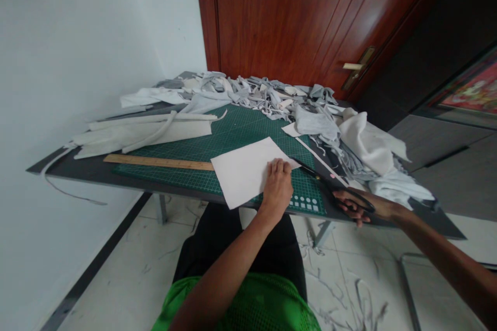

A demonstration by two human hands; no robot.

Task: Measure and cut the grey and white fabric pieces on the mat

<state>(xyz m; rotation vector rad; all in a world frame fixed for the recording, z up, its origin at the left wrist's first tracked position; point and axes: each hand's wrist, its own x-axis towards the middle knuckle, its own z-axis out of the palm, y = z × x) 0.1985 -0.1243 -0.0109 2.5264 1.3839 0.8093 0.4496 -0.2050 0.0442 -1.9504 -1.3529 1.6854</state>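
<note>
Reddish-brown wooden door [287, 15] stands beyond the table, well ahead of both hands. Dark grey table [58, 166] spans the view. Ahead of the hands lies a heap of grey and white fabric scraps [267, 98]; beneath them, a green gridded cutting mat [240, 134]. Long pale wooden ruler [159, 162] lies left of the left hand, its markings too small to read. White rectangular sheet [243, 173], paper or cloth unclear, lies under the left hand [277, 186], which rests flat, fingers together. Right hand [353, 207] closes narrowly on black-handled scissors [314, 176], tips just beside the sheet. Printed white squares and dots [305, 204] on the mat, just right of the left hand, carry no legible text.
</note>
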